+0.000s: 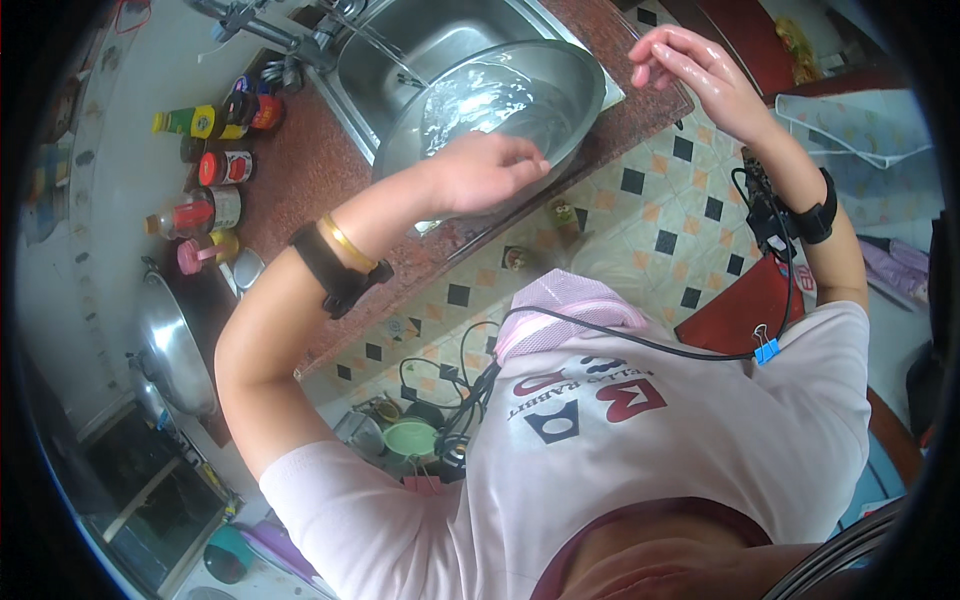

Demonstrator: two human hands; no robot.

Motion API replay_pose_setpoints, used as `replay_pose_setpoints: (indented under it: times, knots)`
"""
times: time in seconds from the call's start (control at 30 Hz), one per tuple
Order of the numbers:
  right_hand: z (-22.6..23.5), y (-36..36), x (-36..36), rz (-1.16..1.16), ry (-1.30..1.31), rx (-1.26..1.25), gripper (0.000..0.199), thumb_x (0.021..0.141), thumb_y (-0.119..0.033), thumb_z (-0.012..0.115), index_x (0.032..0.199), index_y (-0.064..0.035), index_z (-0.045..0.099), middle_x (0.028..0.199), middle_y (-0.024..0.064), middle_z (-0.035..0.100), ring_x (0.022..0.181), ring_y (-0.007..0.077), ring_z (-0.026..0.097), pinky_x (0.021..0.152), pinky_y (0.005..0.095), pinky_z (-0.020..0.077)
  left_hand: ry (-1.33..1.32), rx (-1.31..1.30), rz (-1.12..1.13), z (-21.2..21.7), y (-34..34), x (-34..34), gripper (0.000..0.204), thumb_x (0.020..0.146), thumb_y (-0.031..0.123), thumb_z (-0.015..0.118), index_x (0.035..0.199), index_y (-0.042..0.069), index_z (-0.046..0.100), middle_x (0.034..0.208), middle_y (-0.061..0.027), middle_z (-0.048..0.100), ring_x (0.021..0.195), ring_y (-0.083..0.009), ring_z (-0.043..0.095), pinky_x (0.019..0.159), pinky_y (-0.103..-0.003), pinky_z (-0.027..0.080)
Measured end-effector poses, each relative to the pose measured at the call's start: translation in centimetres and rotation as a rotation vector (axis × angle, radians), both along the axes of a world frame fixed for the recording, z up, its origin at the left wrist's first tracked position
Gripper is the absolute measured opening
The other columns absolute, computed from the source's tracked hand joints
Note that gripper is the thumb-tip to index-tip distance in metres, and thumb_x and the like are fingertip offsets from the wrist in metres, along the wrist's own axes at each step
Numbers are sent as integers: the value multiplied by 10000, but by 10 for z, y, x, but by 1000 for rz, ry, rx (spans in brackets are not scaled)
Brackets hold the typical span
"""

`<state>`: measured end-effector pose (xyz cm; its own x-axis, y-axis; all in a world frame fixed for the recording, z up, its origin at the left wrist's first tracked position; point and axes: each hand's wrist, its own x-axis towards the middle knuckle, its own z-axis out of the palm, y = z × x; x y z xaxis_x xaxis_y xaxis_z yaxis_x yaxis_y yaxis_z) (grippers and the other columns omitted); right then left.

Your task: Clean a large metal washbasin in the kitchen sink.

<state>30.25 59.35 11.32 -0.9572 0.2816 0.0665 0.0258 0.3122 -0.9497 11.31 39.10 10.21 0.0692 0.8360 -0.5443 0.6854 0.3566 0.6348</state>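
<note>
L hand (490,170) is over the near side of the metal basin (585,90), palm down, fingers bent in at the rim. Can't tell from my feed if they're gripping the rim or just resting on it. R hand (695,75) is up in the air off the basin's R side, wet, fingers loosely curled w/ nothing in them, so I log it as released, no contact.

Basin = wide, shiny, tilted, partly over the sink (470,30) and partly over the table (310,170) edge. Clear water (500,105) inside, lots of glare. I see a thin stream (385,45) running down from around the tap (265,32) to the basin's L side.

L of the sink, by the wall, I get a row of sauce bottles & jars: a green/yellow bottle (190,122), a red-lidded jar (225,168), a pink-capped bottle (205,250). Big metal pan (175,340) sits farther L. Pale green bowl (410,438) is low down, nr the tiled floor (640,210).

Black wristband (328,270) + gold bracelet (347,245) on L arm, similar dark band (820,210) on R. Blue clip (767,350) pins a black cable (650,345) to the pale shirt (680,460).
</note>
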Motion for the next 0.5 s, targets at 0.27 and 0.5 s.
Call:
replay_pose_setpoints:
  times: [0.27, 0.5]
  knots:
    - [25, 18, -94, 270, -204, -85, 228, 915, -221, 463, 909, -12, 556, 840, 27, 597, 800, 93, 557, 728, 231, 444, 229, 135, -38, 6, -35, 9, 315, 866, 312, 461, 1029, 71, 584, 876, -150, 623, 835, -320, 590, 746, -389, 468]
    - [17, 15, -204, 641, -436, 74, 316, 905, -262, 462, 999, 19, 573, 927, 76, 602, 891, 123, 560, 767, 252, 446, 317, 311, 11, -3, -45, 17, 233, 849, 268, 480, 968, 107, 601, 813, -112, 600, 745, -302, 589, 652, -395, 480]
